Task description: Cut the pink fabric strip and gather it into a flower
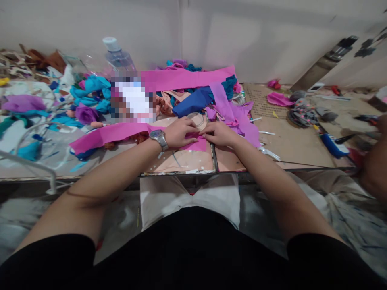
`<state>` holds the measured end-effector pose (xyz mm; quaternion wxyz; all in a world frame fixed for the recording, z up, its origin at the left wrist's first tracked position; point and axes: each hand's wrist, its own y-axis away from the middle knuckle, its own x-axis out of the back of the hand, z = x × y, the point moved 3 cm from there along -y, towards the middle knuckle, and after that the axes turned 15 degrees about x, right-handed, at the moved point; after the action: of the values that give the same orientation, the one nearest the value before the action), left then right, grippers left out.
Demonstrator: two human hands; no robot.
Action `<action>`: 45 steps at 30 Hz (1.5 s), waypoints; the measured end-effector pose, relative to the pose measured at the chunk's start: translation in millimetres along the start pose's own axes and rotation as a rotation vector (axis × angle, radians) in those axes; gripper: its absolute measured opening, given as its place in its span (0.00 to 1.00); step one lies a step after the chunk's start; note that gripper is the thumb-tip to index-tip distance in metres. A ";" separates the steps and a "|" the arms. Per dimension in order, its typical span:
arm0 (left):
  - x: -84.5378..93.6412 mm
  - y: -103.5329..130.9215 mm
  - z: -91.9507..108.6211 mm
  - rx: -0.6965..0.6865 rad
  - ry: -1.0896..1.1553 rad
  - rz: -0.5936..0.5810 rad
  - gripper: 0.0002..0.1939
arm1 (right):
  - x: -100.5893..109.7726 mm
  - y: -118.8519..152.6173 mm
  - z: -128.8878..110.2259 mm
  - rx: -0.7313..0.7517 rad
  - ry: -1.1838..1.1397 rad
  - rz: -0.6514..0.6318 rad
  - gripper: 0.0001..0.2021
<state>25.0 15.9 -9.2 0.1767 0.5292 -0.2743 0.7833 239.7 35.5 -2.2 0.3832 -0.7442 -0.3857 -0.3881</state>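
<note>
A long strip of pink crepe paper (117, 135) runs from the left across the table to a spot under my fingers. My left hand (181, 133), with a metal watch (159, 139) on the wrist, is closed on the strip's right end. Close beside it, my right hand (218, 133) has its fingertips pinched on the same pink paper. Just beyond my fingertips lies a round, pale, clear-rimmed disc (197, 120). A blue paper strip (193, 102) and a purple paper strip (222, 102) lie behind the hands.
A clear bottle with a white cap (117, 56) stands behind a heap of coloured scraps (93, 90). Another pink strip (190, 79) lies at the back. Cardboard (266, 121) covers the right side, with a blue-handled tool (334, 145). A person's arm (376, 161) is at far right.
</note>
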 end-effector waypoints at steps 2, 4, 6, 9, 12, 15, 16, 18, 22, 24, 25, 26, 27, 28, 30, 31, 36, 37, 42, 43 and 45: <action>0.2 0.4 0.5 0.000 0.003 0.017 0.27 | 0.0 0.3 -0.2 0.001 0.000 0.000 0.15; 0.1 0.8 1.1 -0.003 0.008 0.031 0.28 | 0.1 0.4 -0.6 0.003 -0.003 -0.002 0.16; -0.8 1.3 1.3 -0.011 0.008 0.027 0.27 | 0.2 0.4 -1.0 0.006 -0.006 -0.004 0.16; -2.5 1.8 0.7 -0.019 0.003 0.017 0.25 | 0.5 0.4 -1.3 0.019 -0.015 -0.001 0.16; -2.7 1.9 0.5 -0.026 -0.005 0.026 0.25 | 0.2 0.7 -0.9 0.040 -0.005 -0.005 0.16; -1.1 2.0 1.2 -0.034 -0.009 0.039 0.26 | -0.5 1.1 0.1 0.054 0.016 -0.008 0.17; -0.3 2.0 1.5 -0.036 -0.005 0.044 0.25 | -0.6 1.1 0.4 0.055 0.017 -0.008 0.17; 1.2 1.9 1.7 -0.035 0.004 0.049 0.24 | -0.6 1.1 0.6 0.054 0.013 -0.011 0.18; 1.8 2.1 0.7 -0.019 0.000 0.024 0.21 | -0.4 0.6 0.7 0.053 0.002 -0.025 0.19; 1.9 2.3 0.3 -0.003 -0.004 0.015 0.22 | -0.6 0.6 1.3 0.057 0.009 -0.034 0.19; 2.1 2.4 0.2 0.004 -0.005 0.012 0.22 | -0.8 0.6 1.7 0.058 0.015 -0.039 0.19; 2.3 2.5 0.3 0.011 -0.006 0.010 0.22 | -1.0 0.7 2.0 0.059 0.019 -0.043 0.19; 2.5 2.5 0.5 0.016 -0.008 0.009 0.22 | -1.1 0.8 2.3 0.057 0.019 -0.044 0.19; 2.7 2.5 0.7 0.018 -0.010 0.009 0.22 | -1.0 0.9 2.4 0.054 0.016 -0.044 0.19; 3.0 2.5 1.1 0.021 -0.018 0.012 0.23 | -0.6 1.0 2.2 0.048 0.007 -0.037 0.19; 3.1 2.5 1.3 0.022 -0.021 0.014 0.23 | -0.3 1.0 1.9 0.048 0.003 -0.034 0.19; 3.1 2.6 1.9 0.016 -0.014 0.015 0.22 | 1.0 1.0 1.2 0.047 -0.022 0.008 0.19; 3.2 2.6 2.0 0.019 -0.012 0.016 0.22 | 1.1 1.0 1.3 0.046 -0.021 0.013 0.19; 3.5 2.8 2.1 0.021 -0.018 0.013 0.23 | 1.1 1.0 0.4 0.045 0.021 -0.010 0.18; 3.4 2.9 2.0 0.019 -0.020 0.014 0.24 | 1.3 1.0 0.2 0.044 0.024 -0.012 0.18; 3.2 2.9 1.7 0.017 -0.021 0.016 0.24 | 1.7 0.9 -0.1 0.042 0.019 -0.013 0.18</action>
<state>23.5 12.5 -6.5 0.1629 0.5366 -0.2736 0.7815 241.1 35.6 -0.9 0.3997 -0.7298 -0.3948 -0.3896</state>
